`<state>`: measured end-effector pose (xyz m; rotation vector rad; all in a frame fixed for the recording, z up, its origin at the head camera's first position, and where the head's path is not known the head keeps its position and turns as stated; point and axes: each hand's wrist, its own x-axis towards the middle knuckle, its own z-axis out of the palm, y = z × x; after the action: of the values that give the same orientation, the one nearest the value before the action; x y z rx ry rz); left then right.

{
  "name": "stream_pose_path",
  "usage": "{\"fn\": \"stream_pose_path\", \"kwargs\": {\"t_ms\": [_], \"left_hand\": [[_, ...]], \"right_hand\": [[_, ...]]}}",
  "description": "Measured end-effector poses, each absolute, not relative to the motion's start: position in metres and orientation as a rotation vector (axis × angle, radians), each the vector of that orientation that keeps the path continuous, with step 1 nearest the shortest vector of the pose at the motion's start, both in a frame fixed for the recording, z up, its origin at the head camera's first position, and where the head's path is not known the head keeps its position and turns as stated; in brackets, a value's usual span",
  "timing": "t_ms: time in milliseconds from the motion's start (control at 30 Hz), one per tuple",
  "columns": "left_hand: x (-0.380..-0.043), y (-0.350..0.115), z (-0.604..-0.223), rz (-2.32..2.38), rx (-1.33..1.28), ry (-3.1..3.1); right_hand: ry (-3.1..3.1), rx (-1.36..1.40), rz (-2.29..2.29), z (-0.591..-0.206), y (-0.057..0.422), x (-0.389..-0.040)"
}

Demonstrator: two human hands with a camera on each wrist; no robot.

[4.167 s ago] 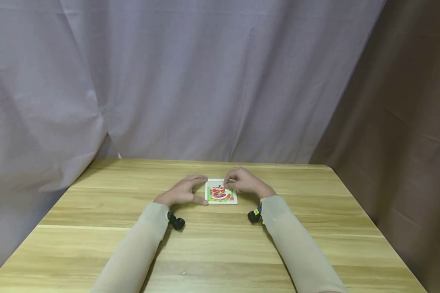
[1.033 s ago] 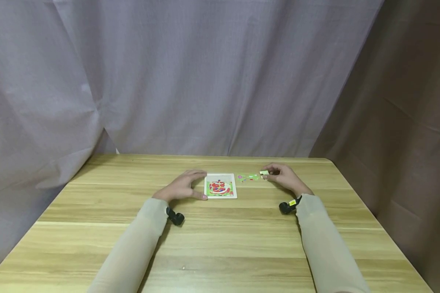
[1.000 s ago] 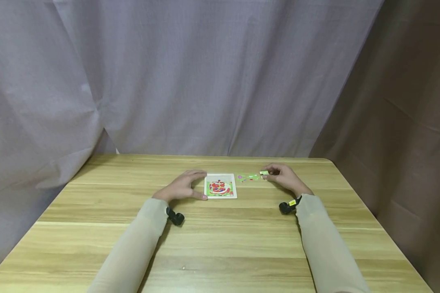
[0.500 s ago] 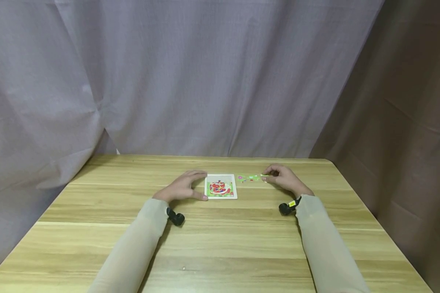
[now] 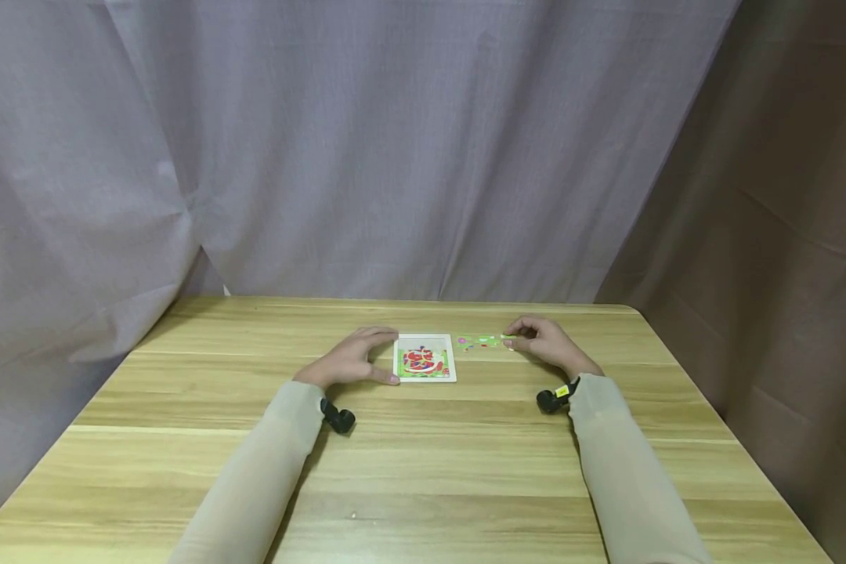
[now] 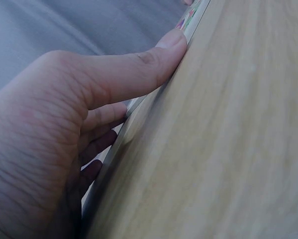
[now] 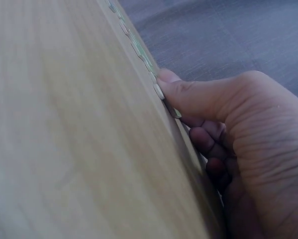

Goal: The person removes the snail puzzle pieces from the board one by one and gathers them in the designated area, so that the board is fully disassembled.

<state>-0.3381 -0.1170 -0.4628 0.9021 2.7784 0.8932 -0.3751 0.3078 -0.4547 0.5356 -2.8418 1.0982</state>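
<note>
In the head view a white-framed jigsaw puzzle tray (image 5: 424,380) lies on the table, with a red, white and green picture across its lower part and a bare grey band along its top. My left hand (image 5: 348,360) steadies the tray's left side, its thumb at the lower corner and straight fingers at the upper one. To the right of the tray lies a green strip of jigsaw pieces (image 5: 478,342). My right hand (image 5: 546,345) pinches the jigsaw piece (image 7: 177,114) at the strip's right end between thumb and fingers; most of that piece is hidden by the hand.
The wooden table (image 5: 423,470) stretches toward me and to both sides. A grey curtain (image 5: 338,157) hangs behind its far edge, and a darker brown one (image 5: 761,235) hangs along the right.
Earlier my right hand was over the tray; it has since moved right, beside the strip. The piece it held tilted up a second ago now lies flat at the strip's end. The left hand stays put.
</note>
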Motion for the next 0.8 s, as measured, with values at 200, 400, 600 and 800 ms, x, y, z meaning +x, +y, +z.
{"fn": "stream_pose_path", "kwargs": {"t_ms": [200,400,600,800], "left_hand": [[-0.3392,-0.1169,-0.4643,0.890,0.901,2.779],[-0.3406,-0.1175,-0.4663,0.880,0.906,2.790],[-0.3404,-0.1179,-0.4655,0.886,0.896,2.784],[-0.3397,-0.1174,-0.4646,0.885,0.908,2.782]], "right_hand": [[-2.849,0.533,1.083,-0.4558,0.3082,-0.3752],[-2.851,0.530,1.082,-0.4565,0.3088,-0.3754],[-2.848,0.536,1.092,-0.4557,0.3090,-0.3762],[-2.851,0.523,1.092,-0.4567,0.3090,-0.3758]]}}
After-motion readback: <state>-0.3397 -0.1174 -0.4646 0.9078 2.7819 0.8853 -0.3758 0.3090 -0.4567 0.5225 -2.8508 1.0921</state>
